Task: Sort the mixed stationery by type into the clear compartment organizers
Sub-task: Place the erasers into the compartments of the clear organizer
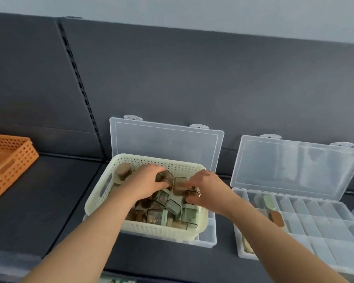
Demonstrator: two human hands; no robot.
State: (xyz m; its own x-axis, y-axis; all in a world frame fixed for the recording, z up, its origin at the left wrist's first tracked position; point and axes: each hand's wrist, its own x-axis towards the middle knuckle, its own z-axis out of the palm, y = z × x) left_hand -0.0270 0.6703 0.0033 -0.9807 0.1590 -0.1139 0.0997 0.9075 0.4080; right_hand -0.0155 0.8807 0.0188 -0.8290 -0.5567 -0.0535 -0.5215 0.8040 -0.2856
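As left hand (pixel 145 180), right hand (pixel 208 190) grip brown-green stationery (pixel 173 207), cream basket (pixel 151 231) crowded.

Soft, even, rather dim light falls from above with only faint shadows, pale glare streaks the clear lid (pixel 307 164) at right, the whole view looks slightly soft, and wide-angle distortion bends the edges.

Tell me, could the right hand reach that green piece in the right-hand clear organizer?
Probably yes: the organizer has its lid standing open, nothing covers the green piece, and the right hand is in the basket just beside it.
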